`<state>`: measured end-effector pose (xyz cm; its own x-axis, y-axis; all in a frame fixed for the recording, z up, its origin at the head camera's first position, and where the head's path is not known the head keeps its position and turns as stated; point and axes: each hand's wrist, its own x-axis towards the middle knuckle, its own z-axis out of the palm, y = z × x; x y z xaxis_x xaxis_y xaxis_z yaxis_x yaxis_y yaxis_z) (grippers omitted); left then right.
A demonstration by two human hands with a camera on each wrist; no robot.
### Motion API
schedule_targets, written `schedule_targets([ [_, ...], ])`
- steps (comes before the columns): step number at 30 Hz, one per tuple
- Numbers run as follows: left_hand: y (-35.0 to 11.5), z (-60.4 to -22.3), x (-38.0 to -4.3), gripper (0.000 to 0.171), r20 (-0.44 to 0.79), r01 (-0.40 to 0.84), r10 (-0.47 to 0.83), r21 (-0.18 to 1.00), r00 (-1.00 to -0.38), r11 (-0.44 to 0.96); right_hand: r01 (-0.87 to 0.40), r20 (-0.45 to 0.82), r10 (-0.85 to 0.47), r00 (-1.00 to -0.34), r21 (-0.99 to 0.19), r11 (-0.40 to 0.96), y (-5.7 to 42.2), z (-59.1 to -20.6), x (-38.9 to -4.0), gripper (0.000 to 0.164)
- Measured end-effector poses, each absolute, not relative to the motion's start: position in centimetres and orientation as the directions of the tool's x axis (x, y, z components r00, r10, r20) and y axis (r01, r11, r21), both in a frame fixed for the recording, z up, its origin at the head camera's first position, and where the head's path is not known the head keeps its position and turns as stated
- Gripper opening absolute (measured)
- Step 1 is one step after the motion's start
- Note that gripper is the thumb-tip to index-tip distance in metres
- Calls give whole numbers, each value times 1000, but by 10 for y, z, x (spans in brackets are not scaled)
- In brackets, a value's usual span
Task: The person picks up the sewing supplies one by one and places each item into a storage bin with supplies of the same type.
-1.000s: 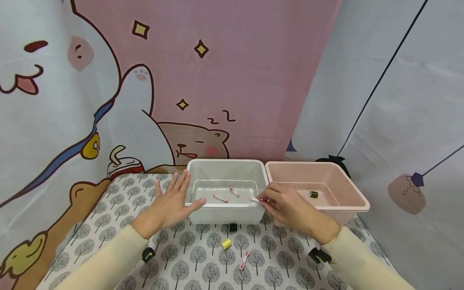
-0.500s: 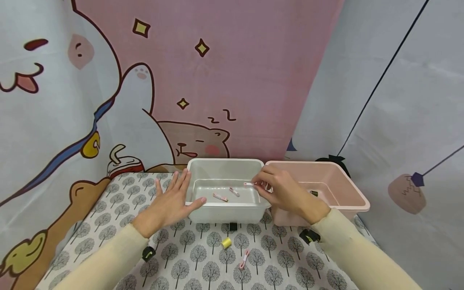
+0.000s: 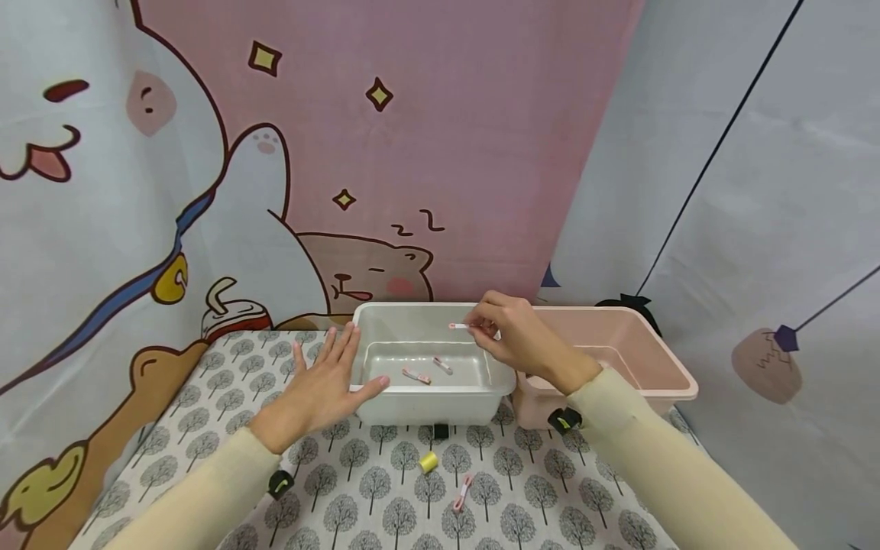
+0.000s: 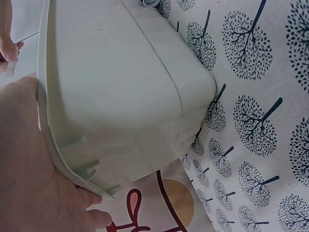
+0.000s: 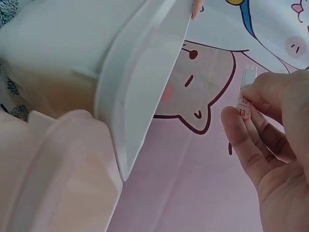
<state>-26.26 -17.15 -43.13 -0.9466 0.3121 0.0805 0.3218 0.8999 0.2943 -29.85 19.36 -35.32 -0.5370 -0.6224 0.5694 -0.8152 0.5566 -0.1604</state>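
My right hand pinches a small folded tape measure between thumb and fingertips, held up over the right part of the white bin. In the right wrist view, printed numbers show on the white and pink tape measure. Two more folded tape measures, one on the left and one on the right, lie on the bin's floor. My left hand rests on the bin's left rim, fingers straight and spread. The left wrist view shows that hand along the rim.
A pink bin stands against the white one's right side, partly behind my right forearm. In front, on the tree-print cloth, lie a yellow thread spool, another folded tape measure and a small black object. A printed curtain hangs behind.
My right hand has lifted and moved left with the tape measure, from the white bin's front right corner to over its inside. The dark spool in the pink bin is now hidden. My left hand stays put.
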Motion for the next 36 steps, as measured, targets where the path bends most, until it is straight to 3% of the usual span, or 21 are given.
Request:
schedule_targets([
  [10, -171, -432, -263, 117, 78, 321, 312, 298, -947, 899, -789, 558, -605, -567, -158, 594, 183, -348, -320, 5],
  [26, -171, -432, -262, 117, 79, 320, 311, 303, -947, 898, -730, 434, -605, -668, -220, 648, 156, -347, -359, 9],
  [36, -171, -431, -262, 120, 80, 317, 308, 293, -948, 902, -724, 384, -624, -681, -221, 653, 135, -353, -373, 8],
])
